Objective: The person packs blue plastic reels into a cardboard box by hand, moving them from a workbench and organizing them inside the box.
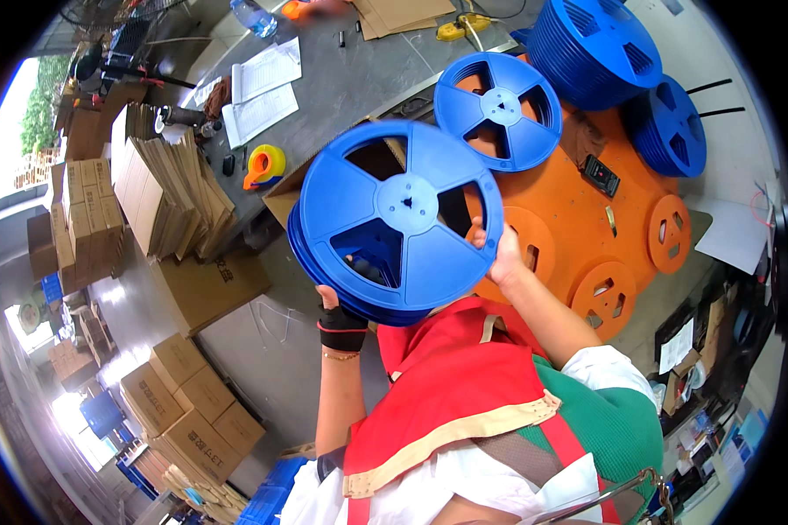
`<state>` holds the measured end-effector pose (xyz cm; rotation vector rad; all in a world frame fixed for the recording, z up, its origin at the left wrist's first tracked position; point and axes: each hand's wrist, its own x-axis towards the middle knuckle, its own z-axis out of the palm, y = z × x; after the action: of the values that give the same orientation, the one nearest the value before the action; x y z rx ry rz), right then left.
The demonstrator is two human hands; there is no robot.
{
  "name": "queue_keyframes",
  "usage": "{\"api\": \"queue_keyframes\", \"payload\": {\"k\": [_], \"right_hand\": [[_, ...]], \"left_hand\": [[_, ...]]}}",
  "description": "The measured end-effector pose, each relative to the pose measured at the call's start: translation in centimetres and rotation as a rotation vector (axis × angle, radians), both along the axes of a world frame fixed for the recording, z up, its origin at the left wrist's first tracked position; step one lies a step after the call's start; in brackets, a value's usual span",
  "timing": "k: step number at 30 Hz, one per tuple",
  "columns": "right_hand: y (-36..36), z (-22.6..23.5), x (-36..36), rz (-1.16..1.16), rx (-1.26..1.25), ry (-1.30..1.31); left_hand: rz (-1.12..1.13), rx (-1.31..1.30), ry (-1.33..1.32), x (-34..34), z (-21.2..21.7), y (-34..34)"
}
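Now both hands' fingers grip the stack of blue reels (394, 219); brown cartons (188, 402) sit lower left.

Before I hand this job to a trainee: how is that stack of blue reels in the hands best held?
By the rim, from two opposite sides. The stack of blue reels is round, wide and tilted, so one side alone would likely let it slide. The left hand supports the lower edge from beneath; the right hand steadies the right rim. The spoke openings offer a likely finger hold.

Packing workshop — stacked cartons (193, 402), blue reels (499, 109)
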<state>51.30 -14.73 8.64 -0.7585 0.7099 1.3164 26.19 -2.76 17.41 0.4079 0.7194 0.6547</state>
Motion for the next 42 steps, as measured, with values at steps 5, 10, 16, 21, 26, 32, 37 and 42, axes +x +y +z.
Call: {"api": "queue_keyframes", "payload": {"k": [5,10,16,21,26,32,37,42], "right_hand": [[-2.6,-8.7,-6.3,0.293,-0.308,-0.589],[-0.2,1.5,-11.0,0.890,0.442,-1.197],[0.5,2.3,-18.9,1.379,0.425,-0.690],[1.0,1.0,-22.3,1.047,0.255,-0.690],[3.2,-3.7,-23.6,0.841,0.226,-0.696],[8.4,-8.9,-22.9,0.961,0.330,-0.591],[12.6,-15.1,-24.5,1.083,0.295,-0.577],[13.6,-21.0,-28.7,1.049,0.242,-0.617]], "left_hand": [[0.050,-0.051,0.106,-1.7,0.1,-1.0],[-0.032,-0.029,0.317,-4.5,-2.4,-3.9],[-0.245,0.053,0.474,-8.2,-5.7,-4.8],[-0.307,-0.018,0.428,-11.2,-8.5,-2.7],[-0.124,0.060,0.572,-12.5,-8.1,-0.9],[-0.235,0.175,0.796,-15.4,-6.6,-1.5],[-0.188,0.179,0.805,-14.6,-6.1,-2.0],[-0.102,0.148,0.830,-14.4,-6.1,-2.6]]}}
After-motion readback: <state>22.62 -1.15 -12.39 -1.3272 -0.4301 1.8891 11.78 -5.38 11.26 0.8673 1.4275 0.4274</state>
